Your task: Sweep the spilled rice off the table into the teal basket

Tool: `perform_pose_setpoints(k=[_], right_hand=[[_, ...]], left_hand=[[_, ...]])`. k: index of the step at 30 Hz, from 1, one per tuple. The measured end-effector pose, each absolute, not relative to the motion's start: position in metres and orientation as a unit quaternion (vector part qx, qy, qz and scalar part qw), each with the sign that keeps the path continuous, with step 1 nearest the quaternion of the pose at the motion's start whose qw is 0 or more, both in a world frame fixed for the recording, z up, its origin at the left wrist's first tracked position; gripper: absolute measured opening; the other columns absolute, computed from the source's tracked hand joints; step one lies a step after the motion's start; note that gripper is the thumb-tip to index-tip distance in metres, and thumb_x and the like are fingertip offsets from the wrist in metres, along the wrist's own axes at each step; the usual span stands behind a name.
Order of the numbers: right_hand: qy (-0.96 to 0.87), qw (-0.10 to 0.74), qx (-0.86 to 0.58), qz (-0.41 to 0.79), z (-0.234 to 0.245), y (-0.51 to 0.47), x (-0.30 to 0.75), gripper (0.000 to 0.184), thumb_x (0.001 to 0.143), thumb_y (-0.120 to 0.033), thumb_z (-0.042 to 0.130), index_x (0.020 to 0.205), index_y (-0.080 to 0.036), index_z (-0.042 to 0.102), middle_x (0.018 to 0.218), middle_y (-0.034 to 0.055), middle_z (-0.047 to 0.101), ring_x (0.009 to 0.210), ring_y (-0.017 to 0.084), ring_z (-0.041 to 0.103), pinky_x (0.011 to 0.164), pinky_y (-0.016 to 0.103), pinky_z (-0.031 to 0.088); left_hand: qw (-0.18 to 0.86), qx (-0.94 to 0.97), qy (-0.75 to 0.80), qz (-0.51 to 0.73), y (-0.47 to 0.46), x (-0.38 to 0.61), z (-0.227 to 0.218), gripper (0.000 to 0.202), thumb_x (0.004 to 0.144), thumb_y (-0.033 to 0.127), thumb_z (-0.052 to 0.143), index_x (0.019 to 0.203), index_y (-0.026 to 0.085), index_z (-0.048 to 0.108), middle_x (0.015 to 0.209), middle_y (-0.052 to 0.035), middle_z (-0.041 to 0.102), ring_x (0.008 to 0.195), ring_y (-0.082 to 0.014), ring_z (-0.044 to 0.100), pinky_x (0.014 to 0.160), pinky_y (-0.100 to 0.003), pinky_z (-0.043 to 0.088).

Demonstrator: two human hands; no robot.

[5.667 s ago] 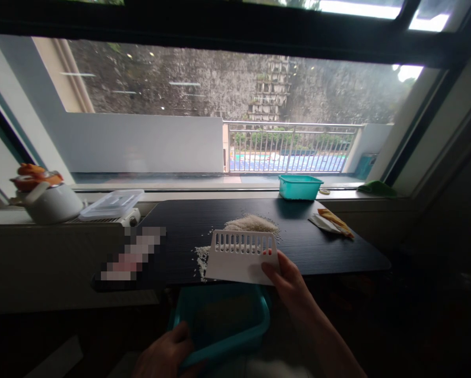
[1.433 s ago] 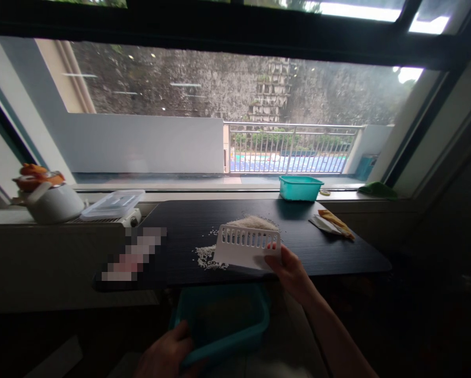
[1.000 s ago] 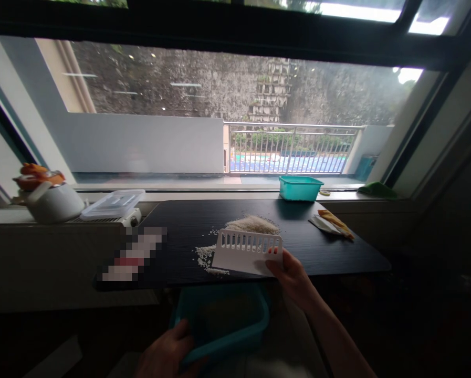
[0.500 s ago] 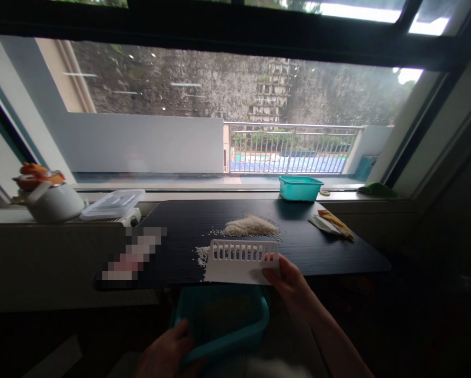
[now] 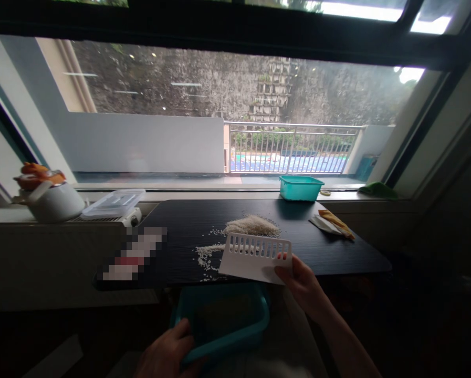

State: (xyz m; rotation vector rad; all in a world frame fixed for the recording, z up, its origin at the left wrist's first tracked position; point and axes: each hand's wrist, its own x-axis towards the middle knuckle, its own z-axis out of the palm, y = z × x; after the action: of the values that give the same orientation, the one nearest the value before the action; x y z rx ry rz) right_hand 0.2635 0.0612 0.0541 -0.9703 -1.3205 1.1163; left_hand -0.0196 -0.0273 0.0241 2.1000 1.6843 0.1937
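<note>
Dim daylight falls across the black bench (image 5: 191,215); I see the right hand (image 5: 301,281) clamped on a white scraper (image 5: 254,269) at the bench's near edge. Rice (image 5: 253,226) lies heaped mid-bench, with loose grains (image 5: 207,253) scattered toward the near edge. Below that edge, the left hand (image 5: 170,346) grips a teal tub (image 5: 229,340); a second tub (image 5: 301,189) stands at the bench's far edge

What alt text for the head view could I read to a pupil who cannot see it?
A right hand holds a slotted white card by loose grains near the front edge of a black table, while the left hand grips a teal tub below that edge. A heap of grains lies farther back; a second tub stands at the far edge.
</note>
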Motion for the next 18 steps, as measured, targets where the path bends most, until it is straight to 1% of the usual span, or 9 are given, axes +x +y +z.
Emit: perform_pose_setpoints(k=[5,11,14,18], right_hand=[[-0.599,0.501,-0.396,0.483,0.057,0.054,0.265,0.027,0.077,-0.042,0.065,0.092,-0.02,0.062,0.091,0.0039,0.065,0.084,0.023,0.06,0.073,0.034,0.05],[-0.572,0.536,-0.404,0.471,0.052,0.066,0.268,0.031,0.074,-0.044,0.067,0.093,-0.02,0.061,0.09,0.0038,0.066,0.084,0.023,0.06,0.072,0.034,0.051],[-0.57,0.531,-0.417,0.469,0.049,0.073,0.267,0.033,0.074,-0.045,0.067,0.095,-0.02,0.06,0.09,0.0041,0.066,0.083,0.023,0.061,0.07,0.034,0.052],[-0.571,0.536,-0.418,0.46,0.047,0.076,0.262,0.036,0.072,-0.046,0.068,0.094,-0.019,0.06,0.087,0.0037,0.066,0.08,0.022,0.061,0.071,0.035,0.052]], left_hand=[[0.208,0.768,0.602,0.071,-0.024,-0.02,0.021,0.027,0.088,0.041,0.047,0.082,0.024,0.068,0.097,-0.0024,0.061,0.088,-0.018,0.061,0.072,-0.022,0.045],[0.225,0.763,0.602,0.072,-0.027,-0.017,0.027,0.024,0.088,0.039,0.048,0.084,0.025,0.068,0.097,-0.0022,0.061,0.089,-0.0175,0.061,0.073,-0.022,0.044],[0.233,0.757,0.605,0.074,-0.028,-0.017,0.028,0.023,0.087,0.036,0.048,0.083,0.025,0.068,0.098,-0.0021,0.061,0.089,-0.0175,0.061,0.073,-0.022,0.045],[0.229,0.752,0.614,0.069,-0.027,-0.018,0.026,0.024,0.086,0.036,0.048,0.081,0.025,0.069,0.098,-0.003,0.061,0.088,-0.0185,0.061,0.072,-0.023,0.045]])
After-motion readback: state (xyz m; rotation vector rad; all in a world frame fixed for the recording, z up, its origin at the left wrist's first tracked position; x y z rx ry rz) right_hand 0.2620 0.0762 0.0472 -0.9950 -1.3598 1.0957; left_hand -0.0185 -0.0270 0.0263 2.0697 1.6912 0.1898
